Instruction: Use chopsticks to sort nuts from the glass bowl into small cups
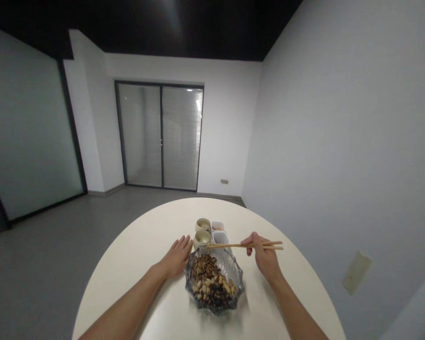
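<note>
A scalloped glass bowl [233, 267] stands near the front of the table, holding separate heaps of brown seeds [206, 267], pale nuts [203, 286] and dark pieces [217, 293]. My left hand [178, 257] lies flat with fingers stretched, beside the bowl's left rim. In my right hand [262, 252] is a pair of chopsticks [233, 245], its tips pointing left over the far rim, close to the cups. Whether the tips pinch anything is too small to tell. Behind the bowl are two pale round cups [202, 238] and two small white dishes [220, 237].
The round cream table [134, 250] curves away to a far edge behind the cups. A white wall [340, 141] runs close along the right, with a pale wall plate [357, 272]. Glass doors with blinds [161, 137] stand across the grey floor [56, 255].
</note>
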Demonstrator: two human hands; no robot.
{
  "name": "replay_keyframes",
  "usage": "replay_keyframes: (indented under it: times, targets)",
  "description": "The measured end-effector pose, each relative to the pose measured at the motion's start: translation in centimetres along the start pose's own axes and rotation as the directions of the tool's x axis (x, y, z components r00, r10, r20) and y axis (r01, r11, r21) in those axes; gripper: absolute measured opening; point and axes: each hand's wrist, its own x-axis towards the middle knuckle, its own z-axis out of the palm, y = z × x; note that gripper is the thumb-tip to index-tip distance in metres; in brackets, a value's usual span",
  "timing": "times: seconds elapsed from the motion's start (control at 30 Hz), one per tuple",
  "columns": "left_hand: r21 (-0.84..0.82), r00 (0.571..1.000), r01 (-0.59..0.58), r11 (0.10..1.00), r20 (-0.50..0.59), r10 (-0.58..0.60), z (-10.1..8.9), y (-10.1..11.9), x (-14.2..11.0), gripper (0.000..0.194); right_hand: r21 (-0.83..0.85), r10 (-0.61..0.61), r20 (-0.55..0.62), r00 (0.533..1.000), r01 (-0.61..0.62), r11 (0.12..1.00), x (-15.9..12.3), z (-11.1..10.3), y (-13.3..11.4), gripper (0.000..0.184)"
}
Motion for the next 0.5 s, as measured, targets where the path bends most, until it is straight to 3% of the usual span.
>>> replay_keyframes:
  times: [0.2,0.5]
  targets:
    - [-0.004,1.0,0.001,1.0,0.004,-0.001,-0.2,0.1,-0.1,0.06,-0.024,-0.035,-0.175,0.984,0.031,0.999,-0.1,1.0,0.6,0.056]
    - [-0.007,1.0,-0.007,1.0,-0.002,0.007,0.0,-0.2,-0.1,0.062,-0.053,-0.03,-0.257,0.966,0.016,0.998,0.5,2.9,0.9,0.056]
